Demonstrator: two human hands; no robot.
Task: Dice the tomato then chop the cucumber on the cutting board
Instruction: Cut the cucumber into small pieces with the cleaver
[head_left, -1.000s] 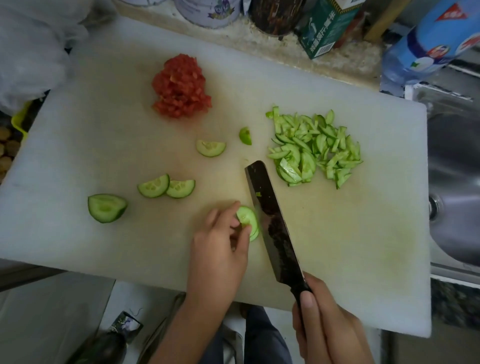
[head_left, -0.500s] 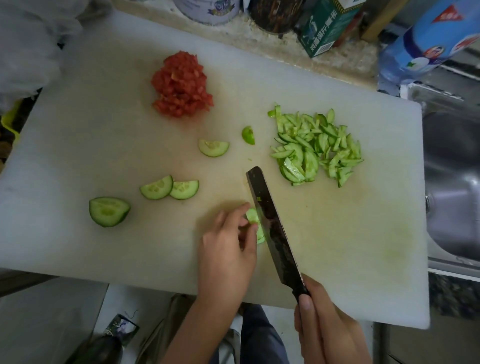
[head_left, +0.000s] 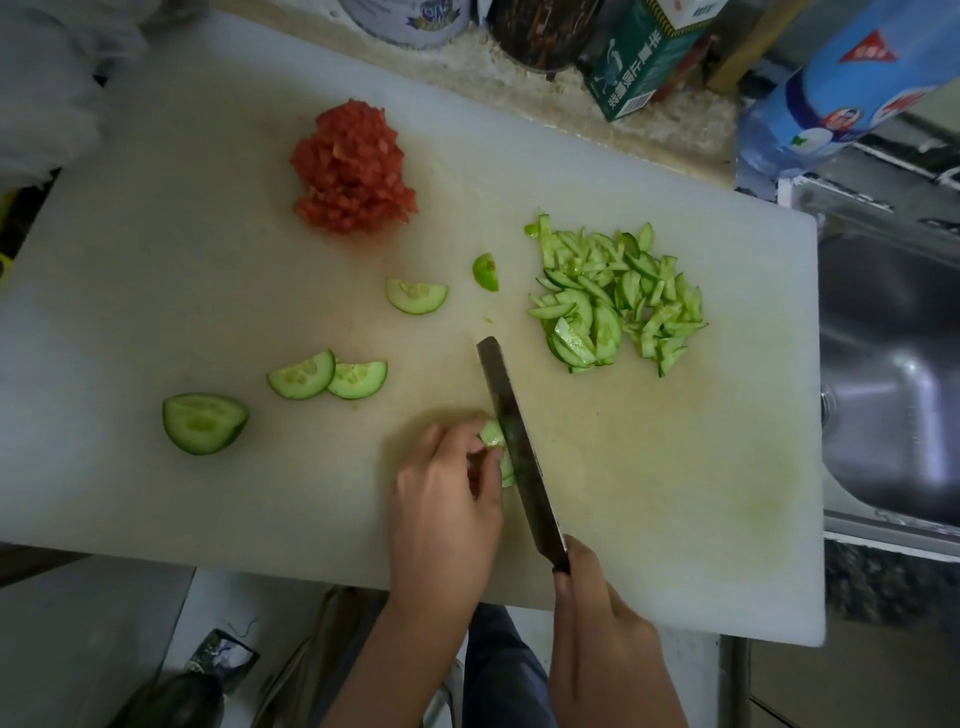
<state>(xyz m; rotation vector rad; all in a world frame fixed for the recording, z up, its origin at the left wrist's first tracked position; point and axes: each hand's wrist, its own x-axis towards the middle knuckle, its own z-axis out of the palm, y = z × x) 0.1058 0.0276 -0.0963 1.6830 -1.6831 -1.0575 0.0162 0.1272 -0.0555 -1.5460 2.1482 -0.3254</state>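
On the white cutting board (head_left: 649, 493), my left hand (head_left: 441, 514) pinches a stack of cucumber slices (head_left: 496, 447) near the front edge. My right hand (head_left: 602, 639) grips the handle of a dark knife (head_left: 517, 452), whose blade stands against the right side of those slices. A heap of diced tomato (head_left: 353, 169) lies at the back. A pile of chopped cucumber strips (head_left: 613, 299) lies to the right of the blade tip. Loose half-moon slices (head_left: 327, 376) and a cucumber end chunk (head_left: 202, 423) lie to the left.
Another half slice (head_left: 417, 296) and a small green cucumber tip (head_left: 487, 272) lie mid-board. Tins, a green carton (head_left: 644, 57) and a blue bottle (head_left: 841, 88) line the back counter. A steel sink (head_left: 893, 374) borders the board's right edge. White plastic (head_left: 47, 83) lies at the back left.
The knife has shifted left into the held cucumber slices, so less of them shows beside my fingers. My left hand has drawn back slightly. The view has drifted a little.
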